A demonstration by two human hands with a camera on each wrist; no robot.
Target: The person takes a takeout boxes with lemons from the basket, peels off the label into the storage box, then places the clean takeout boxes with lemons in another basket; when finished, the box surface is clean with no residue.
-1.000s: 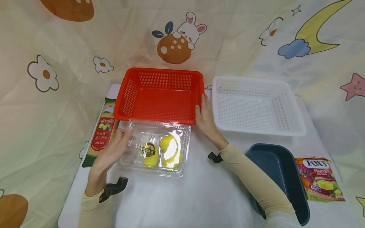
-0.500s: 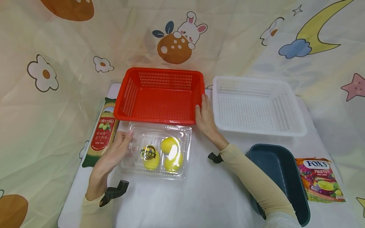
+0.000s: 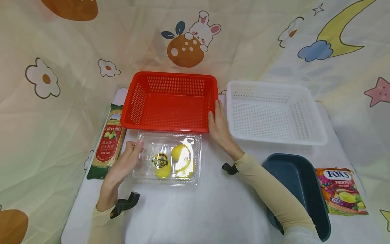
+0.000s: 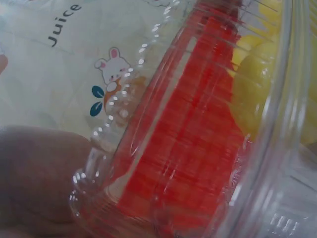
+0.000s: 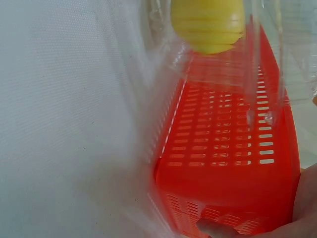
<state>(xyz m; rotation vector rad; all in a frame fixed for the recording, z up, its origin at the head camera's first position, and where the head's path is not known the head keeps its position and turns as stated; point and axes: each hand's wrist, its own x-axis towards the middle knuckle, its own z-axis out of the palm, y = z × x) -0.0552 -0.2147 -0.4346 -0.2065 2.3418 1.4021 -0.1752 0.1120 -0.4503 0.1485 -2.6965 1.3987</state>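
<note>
My left hand point(image 3: 123, 166) grips the left edge of a clear plastic clamshell box point(image 3: 146, 174), thumb on top. Inside it lie yellow lemons point(image 3: 163, 169), and a dark round sticker point(image 3: 160, 160) marks the lid. In the left wrist view the box wall point(image 4: 267, 129) shows close up, with red basket colour seen through it. The box is held in front of the red basket point(image 3: 176, 110), its far edge by the basket's front rim. My right hand point(image 3: 220, 130) rests against the basket's right end, fingers straight and thumb spread, also seen low in the right wrist view.
To the right stands a white basket point(image 3: 259, 118). A dark blue-green tray point(image 3: 289, 169) sits partly under my right forearm. A FOX'S candy bag point(image 3: 342, 193) lies at the far right. An Olivoilà pasta pack point(image 3: 106, 145) lies left, partly behind my left hand. A patterned cloth hangs behind.
Held in my left hand, the clamshell box first dipped slightly towards me, then its near edge rose a little. My left hand has shifted slightly right. My right hand and the baskets look still.
</note>
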